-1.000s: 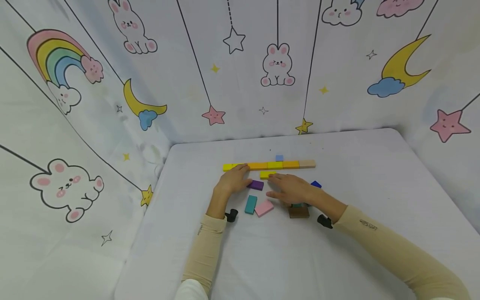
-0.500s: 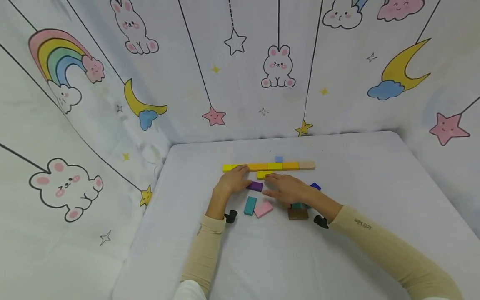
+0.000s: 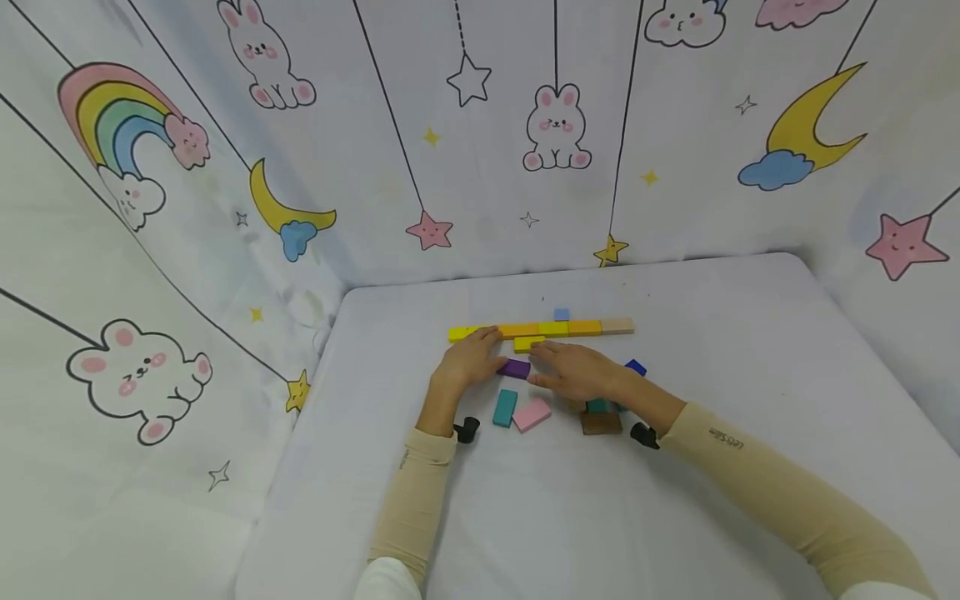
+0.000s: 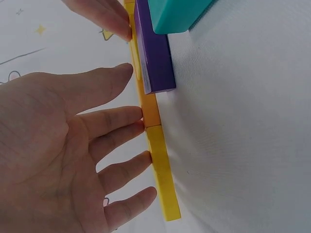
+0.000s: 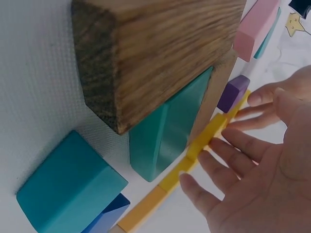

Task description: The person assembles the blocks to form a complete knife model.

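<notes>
Yellow and orange rectangular blocks [image 3: 519, 330] lie end to end in a straight row on the white-covered table [image 3: 525, 517]. The left hand [image 3: 468, 357] is unclenched, its extended fingers laid against the row, a contact that presumably steadies it. The right hand [image 3: 576, 371], also ungripped, touches a separate yellow rectangular block [image 3: 528, 345] just in front, apparently controlling its position. Whether the left thumb contacts the adjacent purple rectangular block [image 3: 515, 368] cannot be determined.

Kids-style play corner by the look; home or studio, can't tell. White walls [image 3: 480, 183] printed with bunnies [image 3: 557, 129], moons [image 3: 797, 121], a rainbow [image 3: 112, 93]; white-covered table [image 3: 562, 517], coloured toy blocks [image 3: 532, 415] on it.
</notes>
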The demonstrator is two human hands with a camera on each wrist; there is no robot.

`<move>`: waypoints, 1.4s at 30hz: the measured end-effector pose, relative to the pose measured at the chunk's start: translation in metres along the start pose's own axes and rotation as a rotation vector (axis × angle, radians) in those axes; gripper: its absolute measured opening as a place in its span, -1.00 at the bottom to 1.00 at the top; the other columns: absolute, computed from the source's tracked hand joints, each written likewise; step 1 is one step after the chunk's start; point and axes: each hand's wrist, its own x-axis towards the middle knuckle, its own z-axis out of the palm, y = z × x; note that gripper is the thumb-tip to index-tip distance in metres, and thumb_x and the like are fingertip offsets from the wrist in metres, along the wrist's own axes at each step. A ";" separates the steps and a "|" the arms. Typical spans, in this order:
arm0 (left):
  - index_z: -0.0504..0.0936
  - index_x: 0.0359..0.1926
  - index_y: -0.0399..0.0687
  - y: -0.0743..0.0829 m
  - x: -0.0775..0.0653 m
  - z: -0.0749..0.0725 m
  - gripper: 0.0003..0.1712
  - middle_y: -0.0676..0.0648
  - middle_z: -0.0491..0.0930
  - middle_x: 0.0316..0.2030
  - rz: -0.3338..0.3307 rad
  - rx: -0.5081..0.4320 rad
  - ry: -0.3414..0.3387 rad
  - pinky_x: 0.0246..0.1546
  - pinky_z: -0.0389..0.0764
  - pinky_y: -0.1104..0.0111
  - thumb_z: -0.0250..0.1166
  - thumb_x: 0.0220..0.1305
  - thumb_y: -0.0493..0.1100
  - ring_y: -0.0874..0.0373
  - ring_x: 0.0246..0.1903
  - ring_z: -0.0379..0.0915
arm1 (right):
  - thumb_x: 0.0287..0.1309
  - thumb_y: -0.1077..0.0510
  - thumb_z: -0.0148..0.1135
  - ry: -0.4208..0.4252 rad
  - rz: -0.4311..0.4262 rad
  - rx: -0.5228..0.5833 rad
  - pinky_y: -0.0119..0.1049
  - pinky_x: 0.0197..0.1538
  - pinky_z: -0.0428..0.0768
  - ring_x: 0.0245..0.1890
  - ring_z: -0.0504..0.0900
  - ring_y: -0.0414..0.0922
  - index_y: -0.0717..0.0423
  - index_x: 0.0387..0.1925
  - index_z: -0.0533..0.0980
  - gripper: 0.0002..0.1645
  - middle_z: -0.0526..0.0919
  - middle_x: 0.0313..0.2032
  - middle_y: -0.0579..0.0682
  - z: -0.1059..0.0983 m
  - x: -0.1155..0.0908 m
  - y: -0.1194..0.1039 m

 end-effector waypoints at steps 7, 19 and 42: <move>0.34 0.56 0.00 0.003 0.000 -0.001 -0.31 -0.04 0.20 0.59 -0.006 0.000 -0.004 0.52 0.28 0.02 0.19 0.56 0.12 -0.01 0.56 0.13 | 0.52 -0.31 0.06 0.000 0.003 0.015 0.20 0.51 0.29 0.53 0.28 0.16 0.08 0.57 0.28 -0.17 0.27 0.56 0.15 -0.001 -0.001 0.000; 0.34 0.56 0.01 0.004 -0.003 -0.005 -0.31 -0.04 0.19 0.60 -0.011 0.009 -0.005 0.53 0.26 0.05 0.18 0.56 0.15 0.00 0.56 0.12 | 0.51 -0.32 0.07 0.022 -0.005 -0.019 0.21 0.50 0.30 0.50 0.32 0.19 0.10 0.57 0.25 -0.14 0.28 0.55 0.17 0.000 0.002 0.001; 0.36 0.55 -0.03 0.000 0.000 -0.001 -0.36 -0.04 0.21 0.59 0.001 -0.002 0.011 0.49 0.33 0.01 0.19 0.57 0.03 -0.04 0.54 0.17 | 0.49 -0.32 0.12 0.051 -0.031 0.008 0.18 0.52 0.30 0.50 0.33 0.17 0.08 0.52 0.35 -0.18 0.33 0.53 0.11 0.004 -0.002 -0.014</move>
